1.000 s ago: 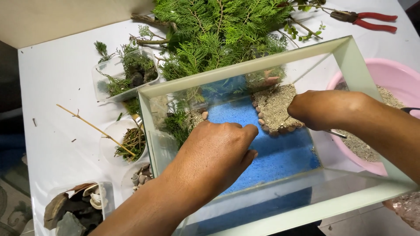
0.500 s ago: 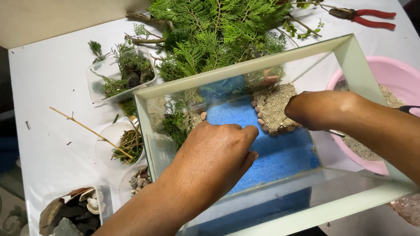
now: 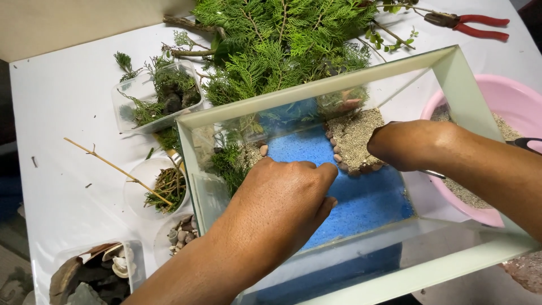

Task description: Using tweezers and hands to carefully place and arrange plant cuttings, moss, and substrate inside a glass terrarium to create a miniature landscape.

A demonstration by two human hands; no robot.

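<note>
The left hand (image 3: 282, 197) reaches down into the glass tank (image 3: 451, 68) with its fingers curled under, tips pressed toward the blue sand (image 3: 367, 197) near a small pebble (image 3: 263, 150); whether they pinch anything cannot be told, since the back of the hand hides them. The right hand (image 3: 406, 144) hangs over the tank's far side, bent at the wrist above the patch of tan sand (image 3: 353, 135) edged by a row of pebbles (image 3: 339, 161); its fingers are hidden, so its grip cannot be told. Just right of the tank stands a pink basin (image 3: 508, 90) of sand. Behind lie green branches (image 3: 282, 39) and red-handled pliers (image 3: 468, 22). Left of the tank sit a tub of moss (image 3: 155, 96), a cup of twigs (image 3: 161, 186) and a tub of shells (image 3: 96, 274) on the white table (image 3: 62, 107).
</note>
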